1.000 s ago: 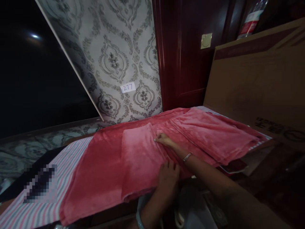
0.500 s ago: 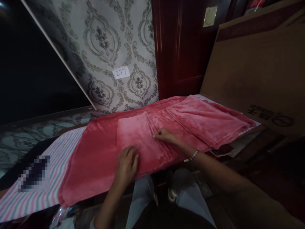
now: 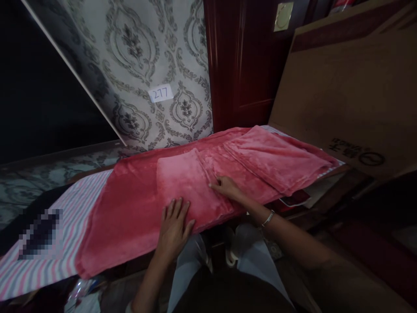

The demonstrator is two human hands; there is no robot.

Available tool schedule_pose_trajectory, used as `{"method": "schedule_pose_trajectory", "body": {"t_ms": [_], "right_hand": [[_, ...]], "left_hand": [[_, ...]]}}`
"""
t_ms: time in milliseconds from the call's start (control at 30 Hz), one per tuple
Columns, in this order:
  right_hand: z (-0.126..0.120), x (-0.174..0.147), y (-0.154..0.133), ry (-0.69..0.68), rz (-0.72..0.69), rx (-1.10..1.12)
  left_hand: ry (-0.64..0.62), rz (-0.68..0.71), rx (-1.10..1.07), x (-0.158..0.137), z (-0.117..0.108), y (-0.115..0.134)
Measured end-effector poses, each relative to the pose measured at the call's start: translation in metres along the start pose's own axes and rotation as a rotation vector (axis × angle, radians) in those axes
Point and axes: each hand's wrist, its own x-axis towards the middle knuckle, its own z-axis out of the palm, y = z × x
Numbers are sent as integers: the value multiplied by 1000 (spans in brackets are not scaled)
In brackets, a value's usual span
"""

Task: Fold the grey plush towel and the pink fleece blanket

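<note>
A pink plush blanket (image 3: 120, 221) lies spread over a striped cloth (image 3: 76, 200), with folded layers at its middle and right. My left hand (image 3: 175, 224) rests on the near part of the middle folded section, palm down with the fingers spread. My right hand (image 3: 226, 188), with a bracelet on its wrist, pinches the edge of that folded section between thumb and fingers. To the right of this hand, another lighter folded part of the blanket (image 3: 273, 156) lies in loose wrinkles.
A large cardboard box (image 3: 345, 87) stands at the right. Behind the blanket are a patterned wall with a paper label (image 3: 161, 93) and a dark red door panel (image 3: 241, 65). A black screen (image 3: 48, 95) is at the left. A pixelated dark patch (image 3: 41, 234) covers part of the striped cloth.
My left hand has opened from curled fingers to a flat, spread hand on the blanket. My right hand keeps its pinch on the fold's edge. The view has shifted slightly.
</note>
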Motion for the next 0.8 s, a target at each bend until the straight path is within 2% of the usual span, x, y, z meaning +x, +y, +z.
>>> {"method": "schedule_pose_trajectory", "body": {"t_ms": [133,300,400,500,600,667,733,800], "right_hand": [[-3,-7,0,3,-13,-39],[-5,-9,1,11,11,-9],[-3,-11,3,18,10,6],[1,-11,5,28,-2,52],[4,-6,4,25,-24,86],[5,-1,3,17,-28,86],[7,1,3,6,-36,85],[9,0,6,1,-59,111]], "left_hand": [[-54,91,20,2,-4,11],[-81,81,43,0,-1,21],[-77,104,-33,-4,-1,17],[15,42,-203,4,-3,-10],[241,-162,-309,30,-6,-58],[317,-303,-338,57,-10,-90],[232,-367,-344,90,-13,-112],[105,-358,-333,128,-16,-120]]}}
